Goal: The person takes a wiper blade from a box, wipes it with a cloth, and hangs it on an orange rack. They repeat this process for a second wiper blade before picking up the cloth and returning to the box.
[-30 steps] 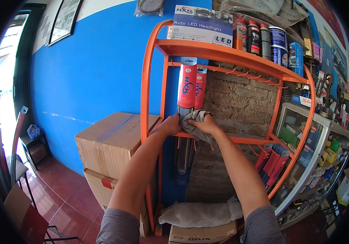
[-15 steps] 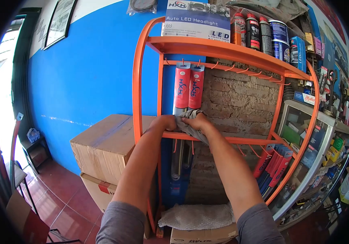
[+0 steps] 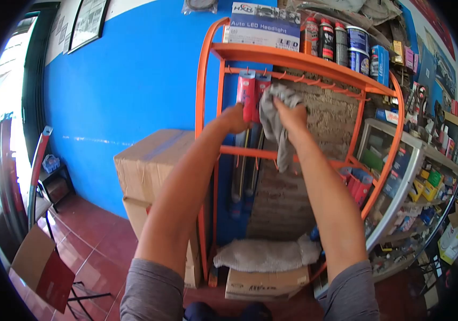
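Two long red HXH packs, which look like wiper blade packs [image 3: 246, 92], hang side by side from hooks on the orange rack [image 3: 293, 56]. Their narrow lower ends reach down past the rack's middle bar. My left hand [image 3: 233, 119] is closed at the left edge of the left pack, low on its red part; its fingertips are partly hidden. A crumpled grey cloth [image 3: 275, 120] is bunched in my right hand [image 3: 293, 116], its lower end dangling. The cloth is in front of the right pack and covers part of it.
An LED headlight box [image 3: 264, 28], spray cans [image 3: 325, 38] and tins stand on the rack's top shelf. Large cardboard boxes [image 3: 154, 166] are stacked on the left. More red packs [image 3: 356, 184] hang lower right, beside a glass display case [image 3: 394, 160]. A bubble-wrapped bundle [image 3: 266, 254] lies below.
Both hands have risen from the packs' lower part near the middle bar. My right hand has moved right with the cloth, which now hangs open more. The camera view has shifted.
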`<state>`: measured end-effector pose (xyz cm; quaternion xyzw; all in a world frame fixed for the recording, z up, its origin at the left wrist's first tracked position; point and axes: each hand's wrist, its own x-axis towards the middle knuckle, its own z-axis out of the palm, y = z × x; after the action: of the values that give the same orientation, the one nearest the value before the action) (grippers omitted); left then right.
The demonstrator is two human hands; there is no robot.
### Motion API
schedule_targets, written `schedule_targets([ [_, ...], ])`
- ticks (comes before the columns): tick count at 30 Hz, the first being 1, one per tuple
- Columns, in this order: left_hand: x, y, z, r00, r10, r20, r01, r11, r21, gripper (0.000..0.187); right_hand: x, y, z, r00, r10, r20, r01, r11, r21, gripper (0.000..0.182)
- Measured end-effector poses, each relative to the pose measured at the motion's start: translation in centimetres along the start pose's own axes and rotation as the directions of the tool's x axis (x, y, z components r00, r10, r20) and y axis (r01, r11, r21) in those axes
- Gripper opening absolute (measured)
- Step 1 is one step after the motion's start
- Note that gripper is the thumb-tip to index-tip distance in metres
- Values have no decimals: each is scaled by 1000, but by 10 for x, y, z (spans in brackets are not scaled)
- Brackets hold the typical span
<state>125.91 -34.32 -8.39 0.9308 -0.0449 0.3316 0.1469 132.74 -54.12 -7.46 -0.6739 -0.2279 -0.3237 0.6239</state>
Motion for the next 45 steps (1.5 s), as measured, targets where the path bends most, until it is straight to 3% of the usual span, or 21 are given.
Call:
schedule_targets([
  [2, -34, 34, -31, 990, 104, -98, -107, 994, -24, 80, -28, -54, -19, 993, -121, 3, 118, 969, 216, 57],
  [3, -53, 46, -44, 993, 87, -83, -90, 996, -28, 80, -41, -75, -25, 995, -104, -3, 102, 978, 183, 52],
  [6, -104, 62, -58, 981, 118, -153, -139, 981, -134, 66, -99, -120, -31, 990, -61, 125, 6, 916, 401, 46],
  [9, -153, 41, -53, 950, 36, -309, -105, 972, -208, 43, -150, -122, -12, 977, -4, 211, -104, 860, 500, 40],
  [11, -198, 16, -32, 813, -154, -562, 0, 964, -265, 30, -189, -112, 7, 948, 19, 317, -214, 777, 592, 39],
  [13, -252, 7, -11, 719, -439, -539, 165, 861, -481, 19, -232, -86, 37, 917, -5, 398, -235, 801, 551, 36],
  [15, -303, -28, 33, 597, -568, -566, 317, 815, -484, 19, -278, -47, 72, 882, -22, 471, -274, 788, 551, 32],
  [17, -352, -54, 62, 521, -602, -605, 359, 798, -485, 20, -322, -46, 70, 732, 106, 673, -497, 759, 420, 32],
  [19, -395, -85, 78, 519, -685, -512, 585, 721, -371, 20, -353, -15, 100, 624, 171, 762, -614, 710, 344, 33],
  [21, -432, -111, 81, 462, -827, -319, 802, 544, -248, 20, -371, -12, 115, 623, 77, 778, -464, 837, 289, 41],
  [23, -462, -121, 70, 248, -969, 17, 859, 212, -466, 22, -370, -28, 131, 550, 75, 832, -481, 843, 242, 43],
  [25, -478, -114, 40, 147, -985, 92, 880, 88, -467, 29, -374, -45, 136, 464, 80, 882, -483, 858, 176, 46],
  [27, -488, -99, 8, 26, -998, 66, 949, 4, -316, 37, -374, -69, 138, 390, 60, 919, -297, 953, 63, 50],
  [28, -493, -89, -14, 27, -993, 113, 965, -4, -263, 46, -377, -67, 149, 206, 122, 971, -364, 931, -40, 58],
  [30, -499, -66, -66, 38, -990, 133, 994, 24, -104, 59, -386, -76, 158, 117, 226, 967, -146, 967, -209, 67],
  [31, -499, -50, -94, 52, -992, 115, 998, 54, 10, 64, -383, -99, 151, 81, 204, 976, -145, 971, -190, 67],
  [33, -497, -19, -156, -22, -995, 102, 999, -17, 49, 71, -374, -150, 144, -145, 280, 949, 281, 931, -231, 89],
  [34, -497, -4, -181, -65, -991, 114, 995, -55, 88, 77, -373, -174, 145, -172, 260, 950, 288, 936, -204, 89],
  [36, -499, 26, -227, -83, -993, 80, 990, -73, 120, 74, -374, -220, 141, -368, 222, 903, 400, 914, -61, 102],
  [41, -502, 100, -341, -109, -992, -56, 990, -114, 83, 66, -364, -374, 125, -500, 57, 864, 306, 945, 115, 103],
  [45, -538, 155, -421, -119, -952, -281, 992, -104, -67, 60, -386, -470, 103, -365, -205, 908, 68, 967, 246, 81],
])
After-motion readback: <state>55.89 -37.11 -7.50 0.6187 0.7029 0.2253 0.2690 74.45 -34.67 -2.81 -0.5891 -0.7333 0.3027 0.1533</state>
